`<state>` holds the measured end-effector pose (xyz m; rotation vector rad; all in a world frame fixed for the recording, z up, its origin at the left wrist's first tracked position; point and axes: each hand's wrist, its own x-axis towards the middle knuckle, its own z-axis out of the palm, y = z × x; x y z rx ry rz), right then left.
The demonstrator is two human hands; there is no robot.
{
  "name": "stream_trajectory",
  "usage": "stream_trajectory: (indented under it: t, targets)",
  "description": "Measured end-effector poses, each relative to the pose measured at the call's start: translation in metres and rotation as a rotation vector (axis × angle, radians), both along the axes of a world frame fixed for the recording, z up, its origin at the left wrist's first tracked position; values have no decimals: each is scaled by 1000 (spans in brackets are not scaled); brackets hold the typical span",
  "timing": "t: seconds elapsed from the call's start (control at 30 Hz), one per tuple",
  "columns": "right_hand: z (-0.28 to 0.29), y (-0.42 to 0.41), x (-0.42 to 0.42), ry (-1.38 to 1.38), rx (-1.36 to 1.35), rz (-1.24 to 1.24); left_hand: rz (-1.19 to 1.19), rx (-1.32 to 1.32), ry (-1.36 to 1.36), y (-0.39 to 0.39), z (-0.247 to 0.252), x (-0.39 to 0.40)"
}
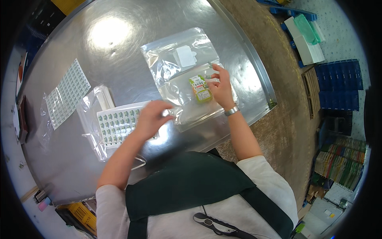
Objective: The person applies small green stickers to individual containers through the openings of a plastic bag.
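My left hand (153, 119), slightly blurred, is over the right part of a sheet of small green-and-white stickers (118, 125), its thumb and fingers apart with nothing seen between them. My right hand (220, 86), with a metal watch band at the wrist, is above clear plastic bags (182, 112). Small green bits like stickers (210, 64) show at its fingertips; whether they are gripped is unclear. Beside its thumb lies a green-and-white printed label (200, 88) on or in the bag. Farther up, a blank white label (186, 56) shows on the plastic.
A second sticker sheet (68, 94) lies at the left of the metal table (125, 71). Between the sheets is a stack of clear plastic bags (89, 119). The table has a raised rim (253, 50) on the right. Blue crates (338, 74) and a wooden pallet (311, 92) stand beyond.
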<state>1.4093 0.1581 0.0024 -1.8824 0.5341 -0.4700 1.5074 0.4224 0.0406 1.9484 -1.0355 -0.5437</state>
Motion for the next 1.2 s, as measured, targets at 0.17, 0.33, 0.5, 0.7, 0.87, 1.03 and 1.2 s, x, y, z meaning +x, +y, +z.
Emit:
stream_trajectory:
  t: [0.17, 0.33, 0.5, 0.7, 0.87, 1.03, 1.2]
  targets:
    - [-9, 2, -1, -38, -598, -74, -261, 70, -110, -57, -46, -9]
    - [47, -13, -6, -415, -216, -339, -153, 277, 73, -71, -28, 10]
    - [68, 10, -22, -544, 61, -264, 794, -466, 346, -74, 13, 82]
    - [-16, 9, -11, -17, -287, -119, 22, -112, 109, -57, 6, 10]
    - [1, 4, -14, 32, -700, -176, -286, 137, -124, -61, -49, -7]
    - [68, -7, -18, -516, -193, -308, -256, 223, -156, -76, -33, -3]
    - [78, 5, -24, -496, -59, -273, -266, 123, -238, -73, -47, -1]
